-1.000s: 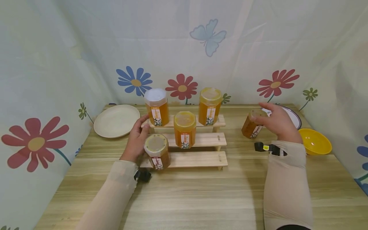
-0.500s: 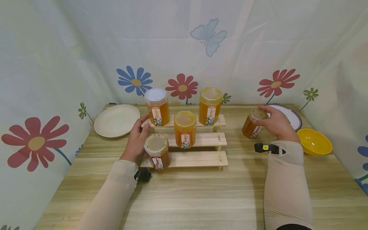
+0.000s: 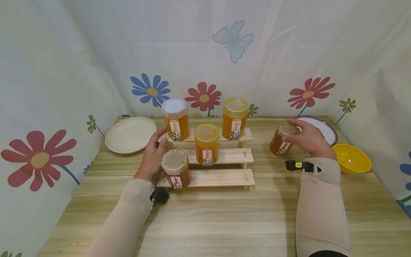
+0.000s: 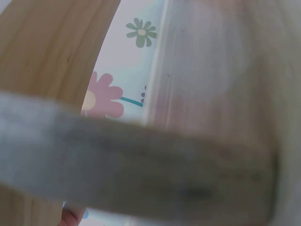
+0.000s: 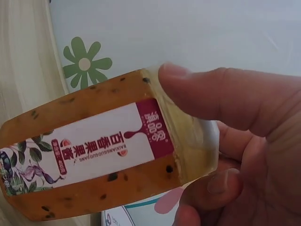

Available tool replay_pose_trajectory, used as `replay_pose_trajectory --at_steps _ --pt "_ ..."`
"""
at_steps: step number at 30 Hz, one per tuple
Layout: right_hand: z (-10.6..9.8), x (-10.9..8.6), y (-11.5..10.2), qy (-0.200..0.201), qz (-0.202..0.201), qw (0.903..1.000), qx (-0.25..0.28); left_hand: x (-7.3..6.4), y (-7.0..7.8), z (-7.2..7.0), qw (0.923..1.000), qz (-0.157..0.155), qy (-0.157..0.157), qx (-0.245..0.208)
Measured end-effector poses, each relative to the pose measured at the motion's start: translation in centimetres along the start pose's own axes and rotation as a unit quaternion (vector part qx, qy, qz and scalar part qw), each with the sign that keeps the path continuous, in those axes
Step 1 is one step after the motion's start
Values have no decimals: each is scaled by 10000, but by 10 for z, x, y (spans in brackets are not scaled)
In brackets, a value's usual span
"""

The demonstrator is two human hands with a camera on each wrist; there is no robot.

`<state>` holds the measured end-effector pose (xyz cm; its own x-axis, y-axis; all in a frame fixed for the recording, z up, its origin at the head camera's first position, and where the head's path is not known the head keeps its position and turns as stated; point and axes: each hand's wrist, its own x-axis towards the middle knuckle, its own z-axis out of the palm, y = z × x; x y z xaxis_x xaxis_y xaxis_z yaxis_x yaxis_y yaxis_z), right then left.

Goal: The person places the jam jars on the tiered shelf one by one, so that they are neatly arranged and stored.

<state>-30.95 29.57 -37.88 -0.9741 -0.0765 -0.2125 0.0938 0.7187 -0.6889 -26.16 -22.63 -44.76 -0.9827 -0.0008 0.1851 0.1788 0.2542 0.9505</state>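
My right hand [image 3: 313,139] holds a jar of passion fruit jam [image 5: 89,146] by its lid, thumb on one side and fingers on the other. In the head view this jar leans slightly, right of the wooden stepped rack [image 3: 221,178]. My left hand [image 3: 152,157] grips the rack's left end; a fingertip [image 4: 71,216] shows beneath the boards in the left wrist view. On the rack stand a dark amber jar [image 3: 179,178] at the lower left, an orange jar [image 3: 207,153] mid-rack, and a white-lidded jar [image 3: 176,126] and a yellow-lidded jar [image 3: 235,125] on top.
A cream plate [image 3: 128,135] lies at the back left of the wood-grain table [image 3: 224,225]. Behind my right hand is a white plate with a dark rim [image 3: 327,132], and a yellow bowl [image 3: 351,159] sits beside that wrist. Flowered cloth [image 3: 192,43] hangs around the table.
My right fingers and thumb have come down and closed around the jam jar's lid. The jar has shifted only slightly. My left hand and the rack have stayed put.
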Motion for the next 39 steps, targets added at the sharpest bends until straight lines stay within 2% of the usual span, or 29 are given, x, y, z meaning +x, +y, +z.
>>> replay_pose_trajectory --at_steps 8,17,24,28,36,39 --pt "-1 1 6 -84 -118 9999 -12 1 0 0 10000 -54 -3 47" --pt "-1 0 6 -112 -79 9999 31 0 0 -1 10000 -18 7 76" --pt "0 -2 1 -30 -77 10000 51 0 1 -1 9999 -66 -2 156" --pt "-2 -7 -8 -31 -94 9998 -187 1 1 0 9999 -8 -2 110" --pt "-9 -27 -28 -90 -503 9967 -635 1 0 1 9999 7 33 117" --pt "-11 -36 -36 -98 -768 9932 -874 2 -2 0 9999 -24 20 117"
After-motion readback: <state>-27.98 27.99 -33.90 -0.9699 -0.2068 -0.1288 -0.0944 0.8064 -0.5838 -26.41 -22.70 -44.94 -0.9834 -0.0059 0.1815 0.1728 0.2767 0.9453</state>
